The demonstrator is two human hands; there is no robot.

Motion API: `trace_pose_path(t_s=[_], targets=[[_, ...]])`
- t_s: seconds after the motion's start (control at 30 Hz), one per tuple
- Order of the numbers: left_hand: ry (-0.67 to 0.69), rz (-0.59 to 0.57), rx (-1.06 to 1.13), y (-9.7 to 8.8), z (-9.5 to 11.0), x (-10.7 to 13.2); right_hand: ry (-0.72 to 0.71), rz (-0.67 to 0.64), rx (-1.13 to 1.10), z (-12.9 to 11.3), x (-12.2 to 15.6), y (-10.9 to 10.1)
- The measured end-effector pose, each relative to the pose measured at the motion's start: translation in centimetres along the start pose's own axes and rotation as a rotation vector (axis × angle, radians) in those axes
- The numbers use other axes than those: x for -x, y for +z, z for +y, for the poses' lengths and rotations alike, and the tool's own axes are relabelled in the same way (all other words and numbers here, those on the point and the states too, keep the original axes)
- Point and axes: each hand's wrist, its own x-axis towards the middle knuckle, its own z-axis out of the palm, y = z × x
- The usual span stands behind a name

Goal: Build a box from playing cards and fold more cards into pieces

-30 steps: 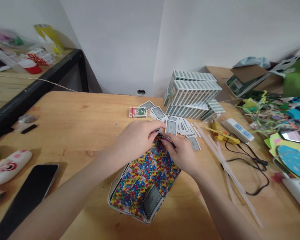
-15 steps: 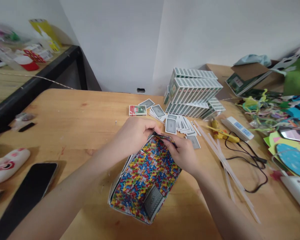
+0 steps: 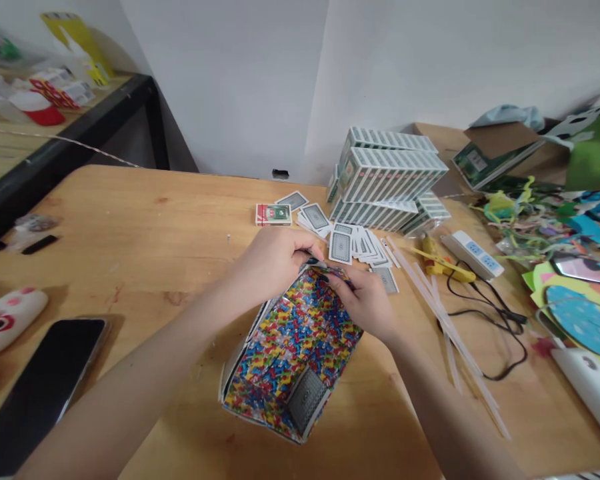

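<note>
Smooth wood-grain table (image 3: 150,240); left hand (image 3: 279,259), right hand (image 3: 366,301) pinching far edge of angular, multicolour-patterned box (image 3: 285,333).

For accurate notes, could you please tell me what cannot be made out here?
In the head view:
Patterned box: far end partly hidden by left hand and right hand.
White toy: one end cut off by the left edge.
Stacked boxes: print too small to read.

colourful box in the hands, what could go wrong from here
The left hand and right hand pinch the far edge of the colourful box, so pressing hard might crease it. The grey-patterned piece at the box's near end could shift if it is not fixed. The loose cards lie just beyond the right hand, so a sweep might scatter them.
</note>
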Motion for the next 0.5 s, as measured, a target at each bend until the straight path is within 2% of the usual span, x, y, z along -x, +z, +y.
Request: trace_pose_path(t_s=[0.17, 0.33, 0.5], targets=[[0.031, -0.012, -0.078, 0.3, 0.0, 0.0, 0.004, -0.014, 0.033, -0.2, -0.1, 0.1], [0.071, -0.081, -0.235, 0.5, 0.1, 0.6, -0.008, -0.048, 0.092, -0.8, -0.5, 0.0], [0.005, 0.022, -0.279, 0.6, -0.3, 1.5, 0.023, -0.088, 0.119, -1.3, -0.7, -0.2]])
